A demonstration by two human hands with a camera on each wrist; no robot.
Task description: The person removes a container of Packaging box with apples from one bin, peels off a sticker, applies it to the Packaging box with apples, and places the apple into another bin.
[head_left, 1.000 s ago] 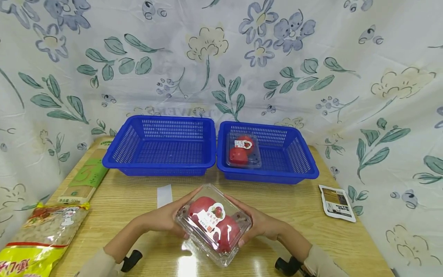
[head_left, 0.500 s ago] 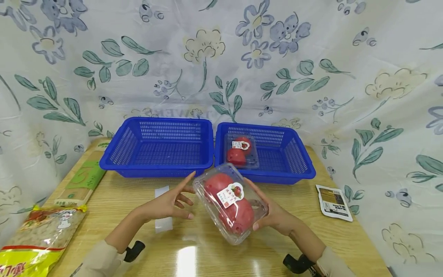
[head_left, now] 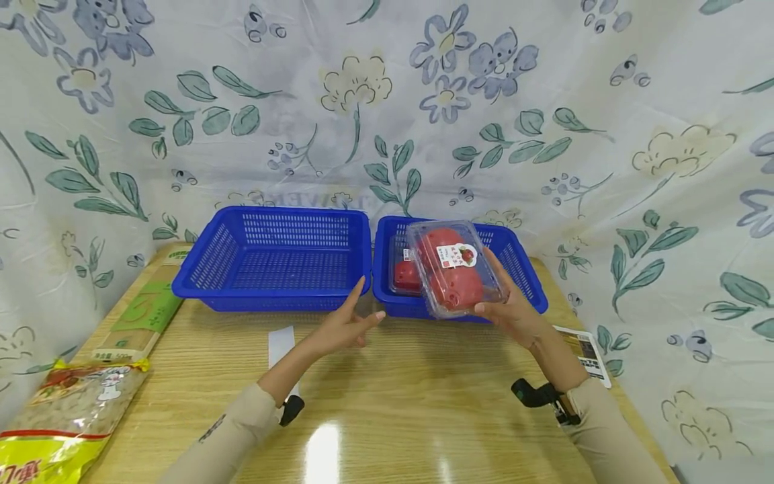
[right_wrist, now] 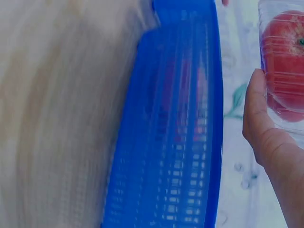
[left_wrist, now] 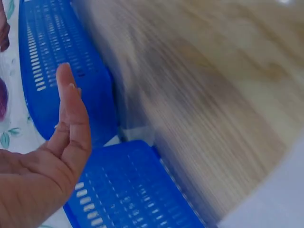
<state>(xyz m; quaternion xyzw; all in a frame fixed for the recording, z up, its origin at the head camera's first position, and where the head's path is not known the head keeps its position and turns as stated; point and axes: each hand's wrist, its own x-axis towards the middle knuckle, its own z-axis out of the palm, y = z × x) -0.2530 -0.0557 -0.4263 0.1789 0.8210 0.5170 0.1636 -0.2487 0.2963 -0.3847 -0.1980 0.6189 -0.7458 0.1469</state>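
My right hand (head_left: 514, 310) grips a clear plastic box of red fruit (head_left: 457, 286) by its right side. This box, with a white label on top, is tilted over the right blue basket (head_left: 529, 272). In the right wrist view, the thumb (right_wrist: 256, 95) lies along the wall of the held box (right_wrist: 287, 61). A second box of red fruit (head_left: 405, 275) sits at the left inside that basket, partly hidden behind the held one. My left hand (head_left: 341, 331) holds nothing; its index finger stretches out near the front corner of the left blue basket (head_left: 272, 296).
A noodle packet with a green band (head_left: 142, 309) and a yellow-ended bag (head_left: 66, 417) lie along the left edge. A white paper strip (head_left: 281, 343) rests on the wooden table (head_left: 411, 403). At the right, a small pouch (head_left: 595, 363) is partly behind the right forearm.
The left hand has let go of the box and moved right and forward. The right hand has carried the box up and right, from above the table to over the right basket.
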